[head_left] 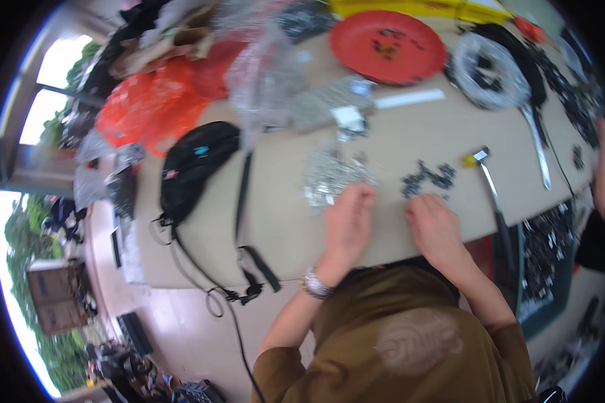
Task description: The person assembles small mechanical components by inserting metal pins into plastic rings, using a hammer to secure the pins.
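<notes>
The silvery pieces (324, 181) look like shiny metal, the tray (355, 41) smooth plastic, the pouch (193, 171) matt cloth.

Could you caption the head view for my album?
Left hand near silvery pieces, right hand near small dark parts, at a cluttered table.

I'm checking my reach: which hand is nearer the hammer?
Right. The right hand is left of the hammer, not touching it; the left hand is farther left, by the silvery pieces.
</notes>
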The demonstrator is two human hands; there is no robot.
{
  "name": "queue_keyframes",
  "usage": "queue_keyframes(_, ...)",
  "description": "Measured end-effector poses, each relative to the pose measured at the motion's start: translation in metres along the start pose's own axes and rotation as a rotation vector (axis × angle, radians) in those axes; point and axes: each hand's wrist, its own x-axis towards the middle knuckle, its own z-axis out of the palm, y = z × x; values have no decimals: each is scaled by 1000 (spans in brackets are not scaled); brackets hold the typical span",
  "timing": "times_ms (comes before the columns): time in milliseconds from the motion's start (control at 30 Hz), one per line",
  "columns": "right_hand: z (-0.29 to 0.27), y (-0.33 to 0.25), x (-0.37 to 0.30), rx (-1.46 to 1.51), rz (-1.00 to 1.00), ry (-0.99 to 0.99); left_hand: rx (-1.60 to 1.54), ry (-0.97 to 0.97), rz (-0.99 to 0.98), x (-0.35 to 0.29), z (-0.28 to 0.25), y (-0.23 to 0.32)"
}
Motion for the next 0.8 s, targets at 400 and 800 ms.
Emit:
queue_keyframes(400,2,13,-1,218,78,174,-1515,-194,-774,0,-1,-1)
queue_keyframes(800,-41,51,-37,319,328,298,-692,-167,-539,-4,28,19)
